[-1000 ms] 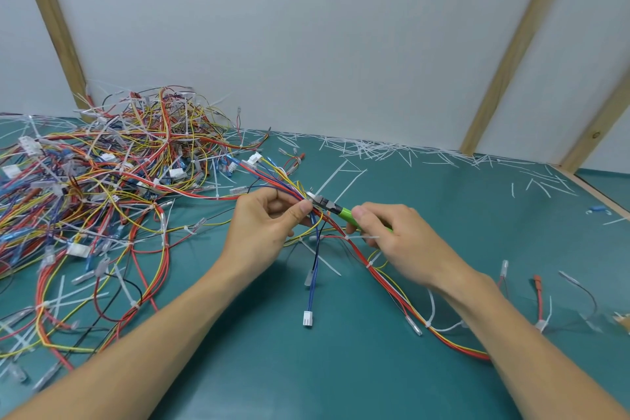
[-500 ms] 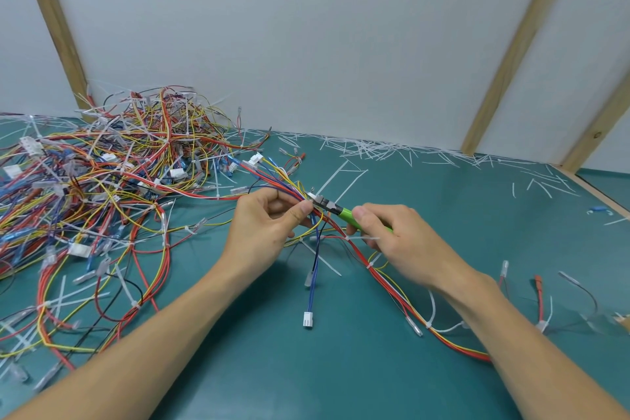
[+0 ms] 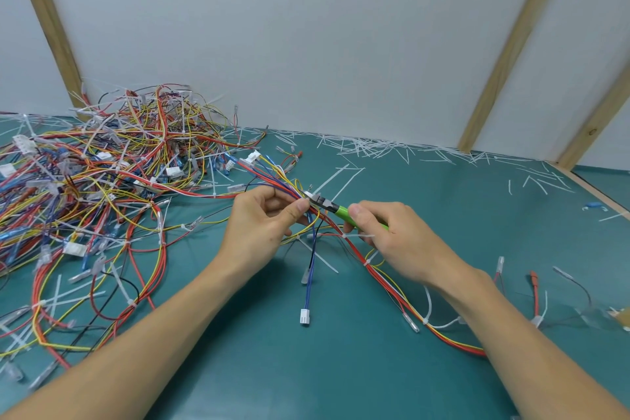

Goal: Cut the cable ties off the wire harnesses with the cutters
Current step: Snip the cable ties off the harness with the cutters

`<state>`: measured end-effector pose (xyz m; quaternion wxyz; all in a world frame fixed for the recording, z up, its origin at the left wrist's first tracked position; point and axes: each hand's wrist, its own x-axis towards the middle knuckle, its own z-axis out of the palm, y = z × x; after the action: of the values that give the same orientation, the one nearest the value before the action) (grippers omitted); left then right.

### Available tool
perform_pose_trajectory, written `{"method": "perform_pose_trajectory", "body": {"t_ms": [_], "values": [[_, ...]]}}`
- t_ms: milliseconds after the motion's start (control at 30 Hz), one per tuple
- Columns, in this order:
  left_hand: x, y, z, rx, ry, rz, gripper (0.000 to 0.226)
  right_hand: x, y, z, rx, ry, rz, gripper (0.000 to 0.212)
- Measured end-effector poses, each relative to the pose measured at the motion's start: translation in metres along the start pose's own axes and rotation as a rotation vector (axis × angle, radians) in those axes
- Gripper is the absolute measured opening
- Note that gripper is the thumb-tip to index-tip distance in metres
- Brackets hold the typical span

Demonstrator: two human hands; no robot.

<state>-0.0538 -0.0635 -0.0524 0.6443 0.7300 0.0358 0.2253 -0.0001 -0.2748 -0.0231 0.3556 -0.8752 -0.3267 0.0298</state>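
left hand (image 3: 264, 228) pinches the wire harness (image 3: 354, 249) between thumb and fingers. right hand (image 3: 395, 242) grips the green-handled cutters (image 3: 329, 206), tip at the bundle just beside the left thumb. harness trails under the right wrist onto the desk (image 3: 341, 368). wire pile (image 3: 102, 187) left of the hands.

We see bright, even light; soft shadows lie on the mat (image 3: 341, 368) beneath the forearms. Wall battens bend near the edges; focus is sharp.
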Motion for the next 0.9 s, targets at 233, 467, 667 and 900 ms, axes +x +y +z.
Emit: {"method": "perform_pose_trajectory", "body": {"t_ms": [233, 467, 667, 900], "values": [[0.0007, -0.0009, -0.0014, -0.033, -0.017, -0.014, 0.008, -0.0009, -0.0002, 0.0017, 0.069, 0.028, 0.054, 0.057], [0.0015, -0.0010, -0.0017, -0.043, -0.048, 0.001, 0.002, 0.0009, 0.0046, -0.0013, 0.078, 0.001, 0.050, 0.044], [0.0014, 0.0000, -0.0007, -0.036, -0.047, 0.011, 0.006, -0.0004, 0.0042, 0.0009, 0.051, -0.014, 0.042, 0.042], [0.0018, -0.0013, -0.0004, -0.048, -0.040, 0.000, 0.004, 0.0009, 0.0042, 0.0024, 0.093, 0.051, 0.078, 0.057]]}}
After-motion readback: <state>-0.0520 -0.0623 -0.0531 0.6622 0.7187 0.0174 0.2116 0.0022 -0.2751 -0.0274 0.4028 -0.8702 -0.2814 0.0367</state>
